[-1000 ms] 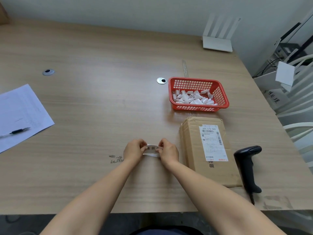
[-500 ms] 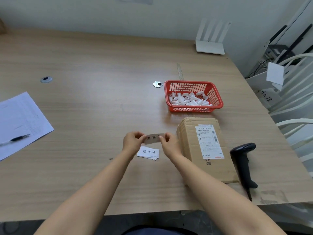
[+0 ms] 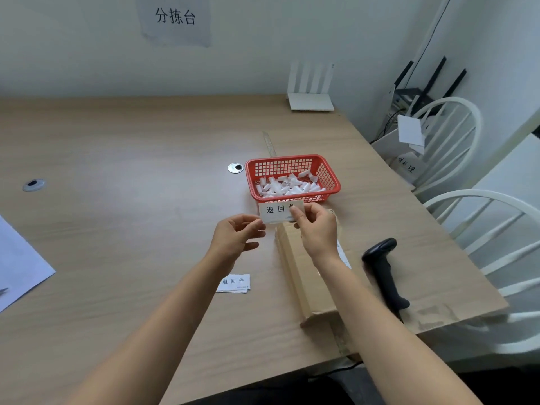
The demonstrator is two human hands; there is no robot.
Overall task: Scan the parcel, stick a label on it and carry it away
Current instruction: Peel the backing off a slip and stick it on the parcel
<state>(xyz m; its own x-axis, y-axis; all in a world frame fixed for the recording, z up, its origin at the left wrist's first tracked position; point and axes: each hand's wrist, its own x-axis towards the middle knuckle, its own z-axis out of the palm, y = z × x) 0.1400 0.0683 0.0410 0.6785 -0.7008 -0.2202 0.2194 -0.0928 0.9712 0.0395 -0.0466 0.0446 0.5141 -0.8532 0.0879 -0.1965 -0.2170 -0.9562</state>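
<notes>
A: Item one, right hand (image 3: pixel 317 229). What are you holding?

B: You are pinching the label (image 3: pixel 279 211) by its right end, thumb over the print, raised above the table (image 3: pixel 131 229). Likely held high so the sticky side is touching nothing.

A: Item two, left hand (image 3: pixel 235 238).

B: Your fingers are curling loosely at the label's left edge; whether they are gripping it or its backing, I cannot tell.

A: Item three, the parcel (image 3: pixel 304 276).

B: It is lying flat just under your right wrist, near the table's right edge, probably close so the label is travelling only a short way.

A: Remaining stock?

B: The spare labels (image 3: pixel 235 283) are sitting beside your left forearm. The scanner (image 3: pixel 384 273) is lying just right of the parcel, set down within reach. The red basket (image 3: pixel 330 178) of white scraps is waiting beyond the label, seemingly for peeled backings.
</notes>
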